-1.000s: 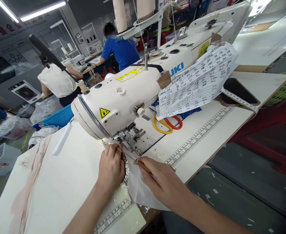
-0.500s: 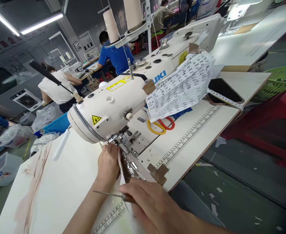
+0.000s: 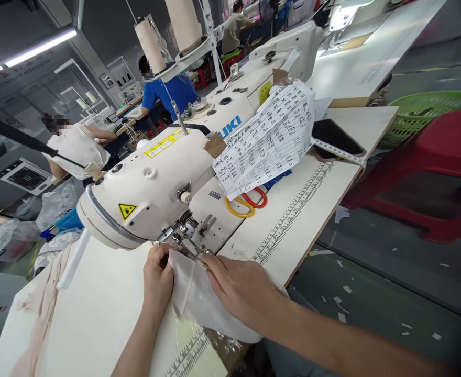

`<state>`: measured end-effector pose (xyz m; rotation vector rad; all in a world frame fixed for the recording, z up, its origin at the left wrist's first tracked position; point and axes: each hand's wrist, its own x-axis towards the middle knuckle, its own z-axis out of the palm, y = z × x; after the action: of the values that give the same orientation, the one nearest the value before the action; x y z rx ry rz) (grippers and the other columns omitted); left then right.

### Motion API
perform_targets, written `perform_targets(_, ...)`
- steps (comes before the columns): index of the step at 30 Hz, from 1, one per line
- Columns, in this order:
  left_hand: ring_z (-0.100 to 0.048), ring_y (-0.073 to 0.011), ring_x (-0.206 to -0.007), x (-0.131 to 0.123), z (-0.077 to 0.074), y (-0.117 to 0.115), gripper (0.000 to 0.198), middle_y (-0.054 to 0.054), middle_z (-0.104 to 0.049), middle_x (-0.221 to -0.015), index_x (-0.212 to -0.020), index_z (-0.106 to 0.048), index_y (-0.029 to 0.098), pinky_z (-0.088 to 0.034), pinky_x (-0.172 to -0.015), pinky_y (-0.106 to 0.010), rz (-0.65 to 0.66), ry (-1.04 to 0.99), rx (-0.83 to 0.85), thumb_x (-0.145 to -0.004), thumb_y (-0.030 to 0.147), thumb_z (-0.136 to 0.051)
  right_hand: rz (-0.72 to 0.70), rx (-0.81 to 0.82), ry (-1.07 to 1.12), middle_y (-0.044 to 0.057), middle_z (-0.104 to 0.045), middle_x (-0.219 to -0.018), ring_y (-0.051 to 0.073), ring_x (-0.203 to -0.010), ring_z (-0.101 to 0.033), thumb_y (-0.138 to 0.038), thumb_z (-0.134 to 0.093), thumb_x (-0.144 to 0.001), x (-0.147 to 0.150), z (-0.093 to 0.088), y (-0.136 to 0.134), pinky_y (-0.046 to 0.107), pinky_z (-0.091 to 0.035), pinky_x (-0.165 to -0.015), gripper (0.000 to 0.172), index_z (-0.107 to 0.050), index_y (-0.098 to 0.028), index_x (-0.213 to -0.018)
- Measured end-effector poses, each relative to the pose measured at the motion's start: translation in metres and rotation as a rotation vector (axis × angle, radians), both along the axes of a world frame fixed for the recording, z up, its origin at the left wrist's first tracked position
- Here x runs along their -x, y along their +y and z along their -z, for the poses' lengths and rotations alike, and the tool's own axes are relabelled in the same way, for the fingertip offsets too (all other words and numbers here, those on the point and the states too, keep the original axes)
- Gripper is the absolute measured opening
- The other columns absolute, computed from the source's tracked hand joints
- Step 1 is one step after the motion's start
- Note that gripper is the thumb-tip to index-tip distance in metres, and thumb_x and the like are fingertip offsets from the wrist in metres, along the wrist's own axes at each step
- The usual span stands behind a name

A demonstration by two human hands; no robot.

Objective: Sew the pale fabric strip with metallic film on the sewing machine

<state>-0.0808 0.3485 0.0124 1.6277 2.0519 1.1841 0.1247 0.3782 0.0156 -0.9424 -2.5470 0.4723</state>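
Note:
My left hand [image 3: 157, 272] is closed, its fingertips pinching the edge of a thin white cloth [image 3: 199, 298] just in front of the needle area [image 3: 179, 230] of a white sewing machine [image 3: 152, 178]. The cloth hangs between my two hands and drapes over the table's front. My right hand [image 3: 242, 288] is closed too, with its fingertips close to the machine's presser foot. It holds an awl, now mostly hidden by the fingers. Behind the hands lie scissors [image 3: 240, 208] with one yellow and one red handle.
A handwritten sheet [image 3: 267, 139] is taped to the machine. A phone [image 3: 336, 139] lies at the right, with a tape measure [image 3: 338, 152] across it. A red stool [image 3: 430, 173] and green basket [image 3: 435, 112] stand right of the table [image 3: 97, 309]. Other people sit at machines behind.
My right hand has moved up and forward to the presser foot, and the awl's spike no longer shows. The cloth is spread wider between the hands. The whole view has shifted.

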Motion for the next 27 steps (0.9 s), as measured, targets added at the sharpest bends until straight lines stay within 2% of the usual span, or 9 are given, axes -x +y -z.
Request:
perform_targets(12,-0.061,-0.0212,-0.088,0.0011,-0.0003,0.0002,0.017,-0.003,-0.067,-0.088,-0.079,-0.067,0.022,-0.047,-0.080,-0.034,-0.033,-0.038,0.044,-0.074,0.028,-0.052,-0.043,-0.047,-0.017,0.006,-0.065,-0.089,0.023,-0.077,-0.066,-0.009,-0.051,-0.093,0.0052,0.0020,0.0047,0.031,-0.044,-0.055,0.020,-0.055,-0.014,-0.113)
perform_targets(20,-0.061,-0.0221,-0.090,0.0017,-0.0008,0.0005,0.018,-0.003,-0.067,-0.087,-0.079,-0.067,0.022,-0.047,-0.082,-0.035,-0.021,-0.025,0.043,-0.074,0.027,-0.051,-0.043,-0.049,-0.012,0.005,-0.064,-0.088,0.023,-0.076,-0.066,-0.009,-0.049,-0.094,0.0067,0.0046,0.0044,0.031,-0.045,-0.055,0.021,-0.053,-0.015,-0.114)
perform_targets(27,-0.060,-0.0221,-0.093,0.0014,-0.0030,0.0008,0.020,-0.003,-0.067,-0.090,-0.079,-0.068,0.023,-0.047,-0.083,-0.035,0.013,-0.051,0.047,-0.068,0.022,-0.052,-0.049,-0.048,0.002,0.006,-0.063,-0.088,0.023,-0.075,-0.065,-0.006,-0.047,-0.094,0.0086,0.0067,0.0037,0.031,-0.046,-0.055,0.021,-0.052,-0.014,-0.113)
